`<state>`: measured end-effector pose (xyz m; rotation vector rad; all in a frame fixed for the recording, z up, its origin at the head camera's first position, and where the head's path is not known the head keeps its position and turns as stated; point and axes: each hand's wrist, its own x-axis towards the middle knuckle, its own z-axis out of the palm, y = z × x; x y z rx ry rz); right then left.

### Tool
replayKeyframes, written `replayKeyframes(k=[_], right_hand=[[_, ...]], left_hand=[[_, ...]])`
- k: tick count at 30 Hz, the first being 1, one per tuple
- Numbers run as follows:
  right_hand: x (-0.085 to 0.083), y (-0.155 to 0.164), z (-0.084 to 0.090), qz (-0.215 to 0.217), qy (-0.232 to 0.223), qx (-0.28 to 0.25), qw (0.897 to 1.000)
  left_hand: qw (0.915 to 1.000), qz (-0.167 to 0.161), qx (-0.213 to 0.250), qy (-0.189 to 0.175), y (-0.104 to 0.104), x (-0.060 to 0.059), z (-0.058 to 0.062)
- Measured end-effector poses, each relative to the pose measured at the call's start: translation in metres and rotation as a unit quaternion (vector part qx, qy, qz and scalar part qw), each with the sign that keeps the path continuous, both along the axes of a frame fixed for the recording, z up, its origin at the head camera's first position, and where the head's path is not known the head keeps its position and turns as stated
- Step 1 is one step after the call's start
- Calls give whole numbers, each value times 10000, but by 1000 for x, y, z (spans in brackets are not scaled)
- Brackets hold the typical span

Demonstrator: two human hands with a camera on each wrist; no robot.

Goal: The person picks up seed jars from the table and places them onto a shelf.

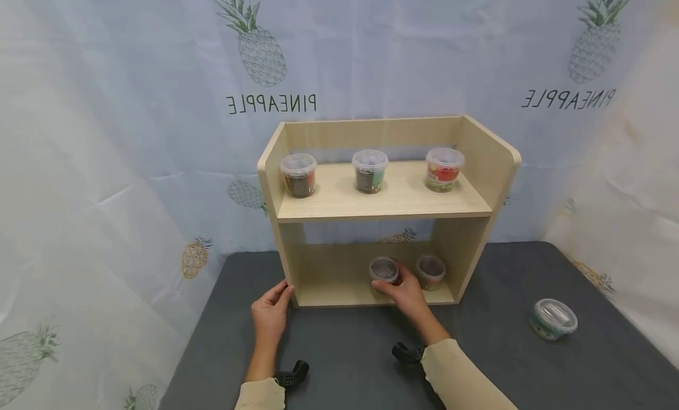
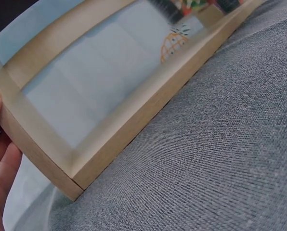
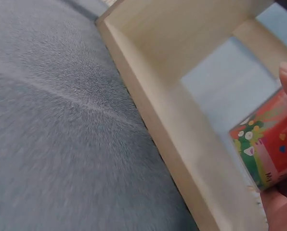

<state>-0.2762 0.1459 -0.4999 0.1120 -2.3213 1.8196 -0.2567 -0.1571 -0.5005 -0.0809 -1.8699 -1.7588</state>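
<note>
My right hand (image 1: 407,291) grips a clear plastic cup (image 1: 384,270) at the lower level of a light wooden shelf (image 1: 384,217). Up close in the right wrist view, the cup (image 3: 266,142) shows a red label with green and flower prints, thumb on one side and fingers on the other. A second cup (image 1: 431,271) stands just right of it on the same level. At the unit's lower left, my left hand (image 1: 270,316) pinches the front edge of the side panel (image 2: 35,151), thumb and fingers on opposite faces.
Three lidded cups stand on the upper level: left (image 1: 299,175), middle (image 1: 369,171) and right (image 1: 443,169). A lidded tub (image 1: 553,319) lies tilted on the dark grey tabletop (image 1: 339,363) to the right. A pineapple-print curtain (image 1: 159,139) hangs behind.
</note>
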Motion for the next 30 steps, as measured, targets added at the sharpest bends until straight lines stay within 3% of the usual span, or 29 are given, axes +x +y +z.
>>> replayKeyframes(k=[6,15,23,30], right_hand=[[-19,-15,-14,-123,110,144,9998],[-28,-25,-22,-113,-360,251,9990],[-31,-24,-20,-167,-298,377,9987],[-28,-23,-22,-52,-399,433,9983]], left_hand=[[10000,12,34,-59,1,1,-2],[10000,-15,33,68,0,-1,0],[9997,-107,41,236,0,-5,3],[9996,-184,218,22,1,-2,1]])
